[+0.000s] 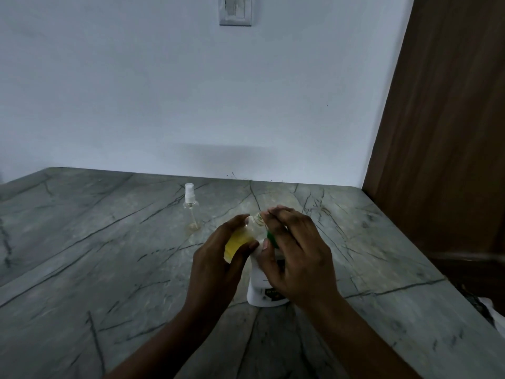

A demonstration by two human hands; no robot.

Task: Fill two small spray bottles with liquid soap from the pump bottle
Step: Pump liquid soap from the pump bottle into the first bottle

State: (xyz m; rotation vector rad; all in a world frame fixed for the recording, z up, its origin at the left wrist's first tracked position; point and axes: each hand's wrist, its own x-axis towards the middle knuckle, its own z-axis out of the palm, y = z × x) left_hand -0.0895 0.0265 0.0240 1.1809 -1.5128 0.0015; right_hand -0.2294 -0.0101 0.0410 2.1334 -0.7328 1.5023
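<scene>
My left hand (218, 258) grips a small clear spray bottle (240, 239), tilted with its open neck toward the right; yellow liquid fills its lower part. My right hand (295, 253) lies over the top of the white pump bottle (259, 291), its fingers covering the green pump head (272, 237), whose nozzle meets the small bottle's neck. The pump bottle stands on the counter. A second small clear spray bottle (191, 212) with a white spray cap stands upright further back to the left, nearly empty.
The grey veined stone counter (109, 255) runs to a white wall at the back. A brown wooden panel (442, 132) rises at the right, beyond the counter's right edge. A switch plate (235, 10) is on the wall above.
</scene>
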